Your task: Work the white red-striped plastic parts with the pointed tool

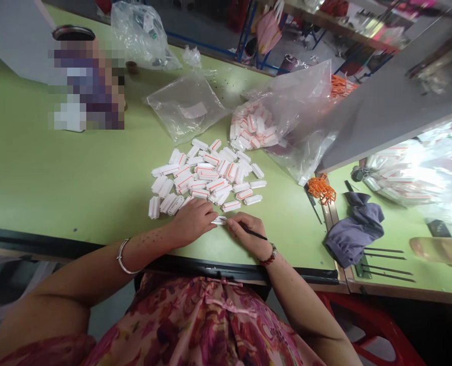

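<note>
My left hand is closed on a small white plastic piece near the table's front edge, its fingertips at the left end of the piece. Pinched in my right hand is a thin black pen-like tool. Its tip reaches the piece, and whether it is tweezers I cannot tell. Small dark marks show on the white piece. Just beyond both hands lies a loose pile of similar white pieces, many with an orange line along them.
A clear bag of white pieces lies behind the pile, beside a flat plastic bag. At right are orange parts, a grey-purple cloth sleeve and several dark thin sticks. A grey partition crosses the table.
</note>
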The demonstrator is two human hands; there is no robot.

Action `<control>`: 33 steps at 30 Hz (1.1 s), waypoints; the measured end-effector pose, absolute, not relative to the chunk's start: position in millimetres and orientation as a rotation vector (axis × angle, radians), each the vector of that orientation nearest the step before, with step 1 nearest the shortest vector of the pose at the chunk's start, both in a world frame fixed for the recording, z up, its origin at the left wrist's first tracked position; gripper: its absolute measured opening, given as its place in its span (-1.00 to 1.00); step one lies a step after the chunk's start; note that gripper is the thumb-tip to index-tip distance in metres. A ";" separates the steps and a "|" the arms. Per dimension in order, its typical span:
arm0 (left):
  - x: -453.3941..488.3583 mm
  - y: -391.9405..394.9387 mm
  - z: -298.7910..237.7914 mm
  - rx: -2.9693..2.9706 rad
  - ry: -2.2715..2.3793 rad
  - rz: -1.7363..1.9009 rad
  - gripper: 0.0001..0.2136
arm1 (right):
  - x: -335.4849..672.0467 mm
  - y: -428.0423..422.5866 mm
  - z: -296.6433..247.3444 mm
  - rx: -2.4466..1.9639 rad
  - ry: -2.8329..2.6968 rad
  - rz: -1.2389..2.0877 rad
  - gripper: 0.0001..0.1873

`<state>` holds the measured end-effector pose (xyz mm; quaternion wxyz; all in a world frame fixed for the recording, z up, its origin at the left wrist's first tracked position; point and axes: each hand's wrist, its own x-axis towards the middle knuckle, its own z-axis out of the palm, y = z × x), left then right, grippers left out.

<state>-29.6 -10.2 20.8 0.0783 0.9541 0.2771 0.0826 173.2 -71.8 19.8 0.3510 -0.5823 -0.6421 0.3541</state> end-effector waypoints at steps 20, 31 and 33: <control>-28.5 -19.0 21.9 2.950 0.802 0.294 -0.83 | 171.0 -71.6 16.6 -1.486 -1.612 0.956 -0.61; -26.4 -18.7 14.6 2.858 0.773 0.301 -0.84 | 171.1 -70.8 21.4 -1.551 -1.644 1.046 -0.59; -25.5 -18.4 15.2 2.846 0.778 0.276 -0.83 | 172.1 -70.6 21.5 -1.547 -1.603 1.072 -0.59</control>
